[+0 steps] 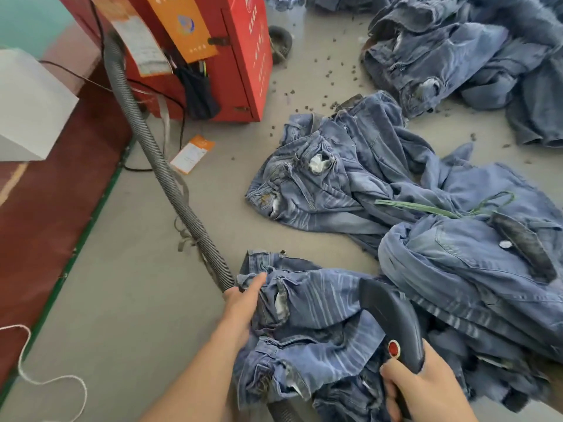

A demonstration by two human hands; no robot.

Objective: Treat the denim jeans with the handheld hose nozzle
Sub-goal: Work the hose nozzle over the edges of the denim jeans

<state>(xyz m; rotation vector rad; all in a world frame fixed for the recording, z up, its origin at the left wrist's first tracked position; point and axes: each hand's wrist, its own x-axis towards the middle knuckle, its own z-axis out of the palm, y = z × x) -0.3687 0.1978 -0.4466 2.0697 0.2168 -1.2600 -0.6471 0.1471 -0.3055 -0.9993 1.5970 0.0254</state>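
- A person's two bare forearms reach down from the bottom edge toward a grey concrete floor (146, 300) strewn with blue denim.
- The right hand (426, 388), at lower right, has its fingers curled around the handle of a dark navy plastic handheld hose nozzle (393, 318) that carries a round red button (394, 349) just above the fingers.
- The nozzle's wide mouth points up and away, resting against the crumpled pair of faded blue denim jeans (307, 324) that lies directly in front of the person.
- The left hand (243, 303) lies on the left side of these jeans near the waistband, with the fingers mostly straight; whether the thumb pinches any cloth cannot be told.
- A grey ribbed flexible hose (158, 159) runs from the upper left diagonally down across the floor and passes behind the left hand.
- A red metal cabinet (243, 56) with an orange panel stands at the top centre, with black cables beside it.
- A second pair of blue jeans (320, 184) lies spread in the middle of the floor, well apart from the hands.
- A larger heap of blue denim garments (472, 257) lies at right, with a green string (426, 208) across it.
- Another denim pile (451, 50) fills the upper right.
- Small dark pellets (329, 74) are scattered on the floor between the piles.
- An orange and white paper tag (192, 153) lies near the hose.
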